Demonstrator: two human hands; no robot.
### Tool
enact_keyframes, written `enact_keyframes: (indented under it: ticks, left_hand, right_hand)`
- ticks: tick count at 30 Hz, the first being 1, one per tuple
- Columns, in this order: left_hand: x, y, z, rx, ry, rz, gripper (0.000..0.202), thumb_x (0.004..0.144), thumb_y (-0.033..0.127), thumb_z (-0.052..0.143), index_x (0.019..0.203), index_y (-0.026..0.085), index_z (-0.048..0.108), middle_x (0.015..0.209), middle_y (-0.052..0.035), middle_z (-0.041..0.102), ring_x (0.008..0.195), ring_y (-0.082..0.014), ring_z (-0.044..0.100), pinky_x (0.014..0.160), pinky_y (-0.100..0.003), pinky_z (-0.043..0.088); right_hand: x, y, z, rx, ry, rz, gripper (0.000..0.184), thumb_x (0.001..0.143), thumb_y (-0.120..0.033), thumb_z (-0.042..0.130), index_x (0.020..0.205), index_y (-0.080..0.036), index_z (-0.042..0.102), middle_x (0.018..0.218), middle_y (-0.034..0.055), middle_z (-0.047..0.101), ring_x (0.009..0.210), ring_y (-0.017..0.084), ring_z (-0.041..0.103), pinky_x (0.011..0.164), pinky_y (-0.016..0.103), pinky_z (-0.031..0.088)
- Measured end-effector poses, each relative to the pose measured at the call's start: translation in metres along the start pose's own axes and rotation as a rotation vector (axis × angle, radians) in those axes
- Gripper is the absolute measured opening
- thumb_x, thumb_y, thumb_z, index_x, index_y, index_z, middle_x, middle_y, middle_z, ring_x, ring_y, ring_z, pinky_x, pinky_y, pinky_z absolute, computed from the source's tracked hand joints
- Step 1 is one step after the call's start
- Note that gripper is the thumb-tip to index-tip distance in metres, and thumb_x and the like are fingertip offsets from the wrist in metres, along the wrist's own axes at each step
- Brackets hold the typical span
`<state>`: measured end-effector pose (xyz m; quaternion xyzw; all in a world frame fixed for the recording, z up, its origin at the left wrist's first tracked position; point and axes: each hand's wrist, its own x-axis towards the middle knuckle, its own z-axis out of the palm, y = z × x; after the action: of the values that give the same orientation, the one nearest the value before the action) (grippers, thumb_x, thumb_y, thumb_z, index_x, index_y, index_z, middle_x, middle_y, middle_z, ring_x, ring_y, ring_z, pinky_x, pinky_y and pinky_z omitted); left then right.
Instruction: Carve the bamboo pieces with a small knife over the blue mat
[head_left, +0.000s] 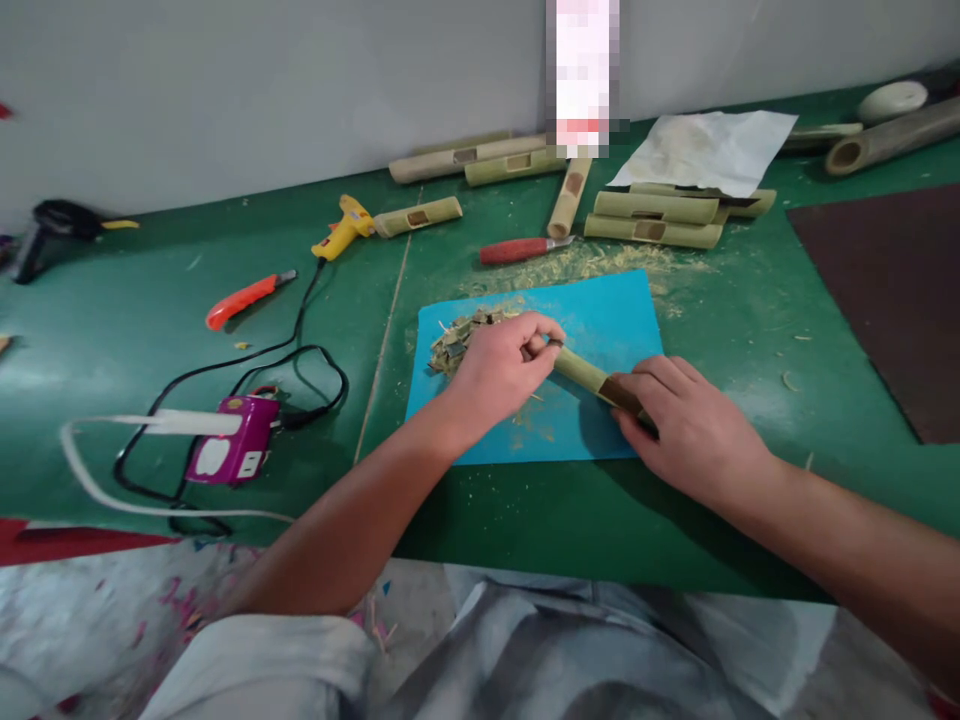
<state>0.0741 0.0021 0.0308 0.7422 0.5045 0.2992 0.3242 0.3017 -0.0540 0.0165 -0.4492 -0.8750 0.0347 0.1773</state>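
A green bamboo tube (583, 370) with a dark cut-out slot lies slanted between my hands, above a blue sheet (600, 310). Closed around its far left end is my left hand (504, 365); whether the fingers also pinch something small there is hidden. My right hand (686, 425) grips the near right end, its fingers wrapped over the tube by the slot. Beside my left hand, a pile of bamboo shavings (450, 347) rests on the sheet. Beyond the sheet lies a red-handled carving knife (517, 250), its short blade pointing right.
Several slotted bamboo tubes (652, 207) lie along the back, some under white paper (705, 150). At left are a yellow glue gun (345, 228), an orange utility knife (244, 300) and a purple power adapter (236, 440) with loose cords. A dark brown board (892, 300) lies at right.
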Motion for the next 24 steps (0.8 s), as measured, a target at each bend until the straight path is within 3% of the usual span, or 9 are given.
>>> enact_keyframes:
  ticks: [3,7,12,17,22,24]
  left_hand:
    - [0.0000,-0.0006,-0.0016,-0.002,-0.030,-0.024,0.010,0.086,0.017,0.063,0.093,0.018,0.069,0.062,0.0051,0.054,0.054,-0.0084,0.049,0.057,-0.022,0.040]
    - [0.0038,-0.0013,0.0003,0.046,0.045,0.015,0.012,0.086,0.017,0.062,0.095,0.018,0.069,0.067,0.0035,0.059,0.060,-0.0095,0.053,0.059,-0.022,0.042]
    - [0.0020,-0.0008,-0.0001,0.020,-0.026,-0.010,0.010,0.086,0.016,0.061,0.093,0.018,0.069,0.063,0.0046,0.056,0.056,-0.0091,0.050,0.057,-0.022,0.041]
    - [0.0023,-0.0002,-0.0006,0.063,0.043,0.010,0.011,0.086,0.016,0.062,0.094,0.019,0.069,0.065,0.0039,0.058,0.057,-0.0093,0.051,0.058,-0.023,0.042]
    - [0.0026,0.0020,-0.0024,0.037,-0.036,-0.019,0.009,0.085,0.017,0.062,0.091,0.019,0.069,0.062,0.0049,0.055,0.055,-0.0089,0.049,0.056,-0.022,0.041]
    - [0.0028,0.0016,-0.0019,0.044,-0.017,-0.024,0.009,0.085,0.017,0.063,0.091,0.018,0.069,0.062,0.0052,0.054,0.054,-0.0085,0.049,0.056,-0.023,0.041]
  right_hand:
    - [0.0001,-0.0015,0.0003,-0.028,0.014,-0.028,0.022,0.095,-0.021,0.050,0.105,-0.013,0.068,0.093,0.0115,0.065,0.085,0.024,0.055,0.075,0.037,0.049]
    - [-0.0005,-0.0028,0.0011,-0.044,0.017,-0.038,0.022,0.095,-0.019,0.049,0.105,-0.013,0.068,0.093,0.0117,0.065,0.083,0.025,0.054,0.075,0.038,0.049]
    - [-0.0007,-0.0013,0.0018,0.020,-0.007,0.013,0.022,0.094,-0.022,0.052,0.107,-0.014,0.067,0.095,0.0111,0.066,0.087,0.025,0.057,0.076,0.039,0.050]
    - [-0.0004,-0.0018,0.0019,-0.012,-0.009,-0.011,0.024,0.096,-0.021,0.048,0.105,-0.014,0.068,0.094,0.0117,0.066,0.085,0.025,0.056,0.076,0.040,0.050]
    - [-0.0001,-0.0014,0.0017,0.027,0.000,0.025,0.019,0.094,-0.021,0.053,0.104,-0.016,0.068,0.094,0.0109,0.066,0.086,0.025,0.058,0.075,0.040,0.051]
    - [0.0004,-0.0027,0.0010,0.002,0.011,0.004,0.019,0.093,-0.020,0.053,0.102,-0.015,0.068,0.093,0.0110,0.066,0.084,0.025,0.057,0.074,0.039,0.050]
